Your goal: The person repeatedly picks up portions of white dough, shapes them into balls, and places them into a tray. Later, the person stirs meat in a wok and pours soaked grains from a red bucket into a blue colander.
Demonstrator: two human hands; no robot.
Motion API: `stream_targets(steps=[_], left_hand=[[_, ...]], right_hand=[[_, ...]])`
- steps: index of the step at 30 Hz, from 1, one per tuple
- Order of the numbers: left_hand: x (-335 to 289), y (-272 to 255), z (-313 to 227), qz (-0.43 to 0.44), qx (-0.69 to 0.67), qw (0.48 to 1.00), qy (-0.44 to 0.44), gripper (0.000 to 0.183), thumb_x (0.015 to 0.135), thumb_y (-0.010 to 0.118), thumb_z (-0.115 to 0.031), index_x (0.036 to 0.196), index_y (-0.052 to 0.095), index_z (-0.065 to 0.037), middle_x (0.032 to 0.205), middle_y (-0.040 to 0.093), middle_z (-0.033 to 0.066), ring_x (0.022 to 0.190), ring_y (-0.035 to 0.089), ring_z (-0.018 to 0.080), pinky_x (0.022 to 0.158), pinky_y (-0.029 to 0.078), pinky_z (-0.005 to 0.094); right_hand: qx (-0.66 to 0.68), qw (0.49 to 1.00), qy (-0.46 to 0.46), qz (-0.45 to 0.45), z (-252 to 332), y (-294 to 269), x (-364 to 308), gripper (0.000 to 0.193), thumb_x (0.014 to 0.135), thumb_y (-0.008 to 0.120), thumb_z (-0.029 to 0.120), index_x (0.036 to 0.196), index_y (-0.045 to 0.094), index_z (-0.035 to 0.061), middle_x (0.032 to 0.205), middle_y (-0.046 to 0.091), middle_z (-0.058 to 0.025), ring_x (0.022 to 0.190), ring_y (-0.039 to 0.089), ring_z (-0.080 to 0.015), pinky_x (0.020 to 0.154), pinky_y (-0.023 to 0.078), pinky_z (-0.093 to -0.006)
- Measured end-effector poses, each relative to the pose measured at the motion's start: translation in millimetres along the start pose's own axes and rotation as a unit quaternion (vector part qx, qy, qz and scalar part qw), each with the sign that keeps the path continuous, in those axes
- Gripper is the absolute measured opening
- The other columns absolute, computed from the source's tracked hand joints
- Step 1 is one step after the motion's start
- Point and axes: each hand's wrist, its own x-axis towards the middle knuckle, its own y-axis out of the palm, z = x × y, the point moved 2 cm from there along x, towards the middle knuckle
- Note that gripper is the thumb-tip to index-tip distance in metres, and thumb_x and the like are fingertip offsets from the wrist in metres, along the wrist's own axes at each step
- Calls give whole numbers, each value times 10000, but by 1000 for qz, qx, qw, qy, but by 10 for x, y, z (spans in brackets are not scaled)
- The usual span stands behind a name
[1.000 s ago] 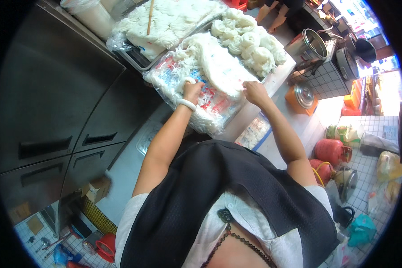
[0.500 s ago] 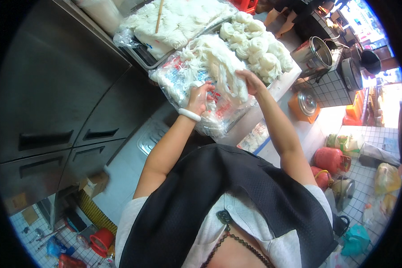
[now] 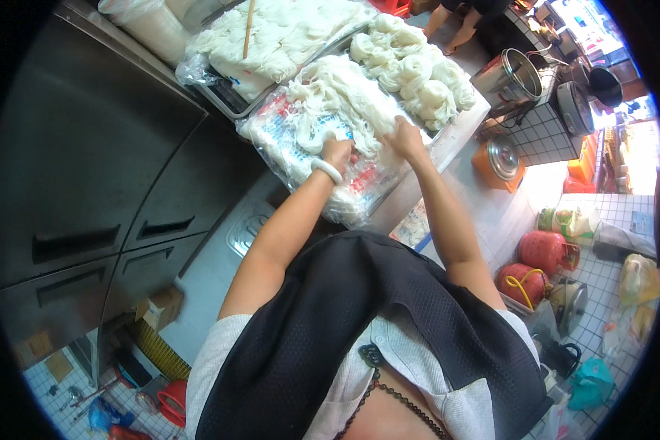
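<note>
A loose heap of thin white noodles lies on a clear plastic bag with red and blue print, spread over a tray on the counter. My left hand, with a white bangle at the wrist, is closed at the near left edge of the heap, its fingers curled into the noodles. To its right, my right hand is closed on noodles, fingertips sunk among the strands and partly hidden. Just beyond it sit several rolled noodle bundles in rows.
Farther left, a second tray of noodles has a wooden stick standing on it. A steel fridge borders the left. Right are an orange container with a lid, a steel pot and red gas cylinders. Another person's legs show behind.
The raised hank of noodles has come down onto the heap. My right hand has lowered with it, and my left hand has moved slightly right and turned knuckles up.
</note>
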Motion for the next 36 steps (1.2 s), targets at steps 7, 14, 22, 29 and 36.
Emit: stream_targets(steps=[7, 14, 22, 29, 36], left_hand=[[148, 259, 223, 59, -109, 982, -144, 211, 782, 583, -226, 764, 575, -16, 643, 532, 74, 508, 445, 142, 438, 392, 309], [145, 209, -74, 120, -223, 956, -146, 94, 729, 532, -146, 723, 541, -53, 699, 555, 99, 545, 500, 205, 488, 452, 370], [-385, -107, -247, 229, -276, 925, -124, 243, 774, 476, -121, 962, 541, 19, 889, 595, 143, 851, 581, 267, 810, 452, 413], [-315, -250, -163, 196, -259, 942, -84, 204, 802, 517, -61, 993, 515, 10, 859, 581, 130, 745, 583, 252, 665, 490, 338], [-195, -211, 183, 142, -284, 939, -135, 134, 804, 563, -133, 862, 519, -20, 715, 556, 105, 612, 553, 214, 575, 479, 313]], right_hand=[[-123, 983, -125, -60, 92, 121, -368, 328, 668, 651, 282, 908, 617, 62, 1158, 442, -289, 1088, 424, -397, 879, 371, -417], [-7, 997, -81, 10, -170, 51, -237, 278, 655, 645, 178, 920, 610, 102, 1230, 401, -252, 1138, 398, -375, 949, 330, -368], [65, 987, -141, -37, 326, -262, -470, 258, 768, 584, 148, 993, 590, 21, 1006, 596, -152, 889, 584, -274, 776, 446, -322], [207, 956, -86, 188, 425, 117, -467, 377, 794, 583, 173, 1111, 511, -16, 700, 591, -66, 682, 572, -115, 648, 442, -237], [284, 940, -63, 178, 285, 216, -475, 271, 758, 597, 100, 958, 572, -81, 759, 622, -86, 657, 585, -121, 627, 460, -232]])
